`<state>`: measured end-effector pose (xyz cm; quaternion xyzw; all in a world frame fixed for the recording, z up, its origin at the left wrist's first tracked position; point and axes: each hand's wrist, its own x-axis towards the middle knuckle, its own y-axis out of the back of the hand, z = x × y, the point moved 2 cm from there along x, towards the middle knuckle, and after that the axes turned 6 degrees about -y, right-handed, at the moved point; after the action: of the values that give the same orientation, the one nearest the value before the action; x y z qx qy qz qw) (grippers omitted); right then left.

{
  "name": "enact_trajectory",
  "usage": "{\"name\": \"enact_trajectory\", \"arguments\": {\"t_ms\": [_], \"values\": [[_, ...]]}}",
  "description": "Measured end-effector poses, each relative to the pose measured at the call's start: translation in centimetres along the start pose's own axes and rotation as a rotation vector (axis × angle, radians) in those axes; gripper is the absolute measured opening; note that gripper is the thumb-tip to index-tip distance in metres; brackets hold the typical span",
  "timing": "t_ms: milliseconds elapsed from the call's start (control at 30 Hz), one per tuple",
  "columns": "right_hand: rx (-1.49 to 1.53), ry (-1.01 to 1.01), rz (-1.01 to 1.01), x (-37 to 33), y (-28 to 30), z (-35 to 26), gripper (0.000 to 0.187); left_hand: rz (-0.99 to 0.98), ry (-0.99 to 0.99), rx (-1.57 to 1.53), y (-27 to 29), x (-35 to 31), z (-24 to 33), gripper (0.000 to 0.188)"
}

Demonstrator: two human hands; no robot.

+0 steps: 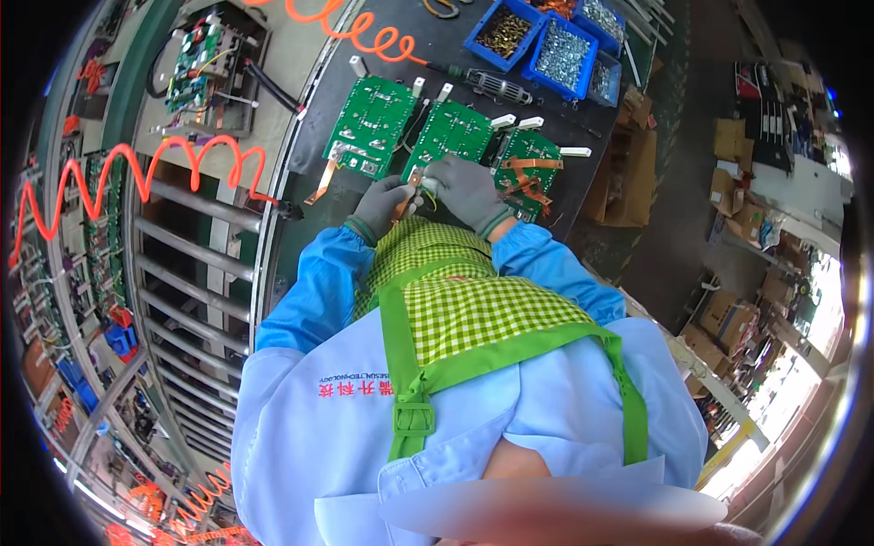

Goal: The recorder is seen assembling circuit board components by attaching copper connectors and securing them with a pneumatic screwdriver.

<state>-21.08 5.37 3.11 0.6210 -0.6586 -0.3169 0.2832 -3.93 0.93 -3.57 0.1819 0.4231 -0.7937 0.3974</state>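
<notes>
Copper strip (414, 179), slanting toward green apron (492, 314)

Bright, even light reaches the worktop (583, 132), where the circuit boards (371, 123) look fairly sharp. Shadow fills gaps between rails (205, 206). White glare washes out the right rim. Fisheye curvature bends straight edges, corners go black, and blur smears the bottom.

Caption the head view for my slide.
Grey-gloved left hand and right hand at the near edge of the middle green rectangular circuit board on a dark worktable.
</notes>
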Motion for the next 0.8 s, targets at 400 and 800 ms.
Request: {"name": "enact_trajectory", "arguments": {"t_ms": [400, 800], "values": [[-0.168, 0.197, -0.145, -0.1, -1.5, -1.2, 0.016, -0.027, -0.02, 0.008, 0.8, 0.2, -0.6, 0.019], [0.768, -0.67, -0.294, 0.5, -0.4, -0.7, 0.023, 0.0, -0.006, -0.078, 0.7, 0.3, -0.9, 0.015]]}}
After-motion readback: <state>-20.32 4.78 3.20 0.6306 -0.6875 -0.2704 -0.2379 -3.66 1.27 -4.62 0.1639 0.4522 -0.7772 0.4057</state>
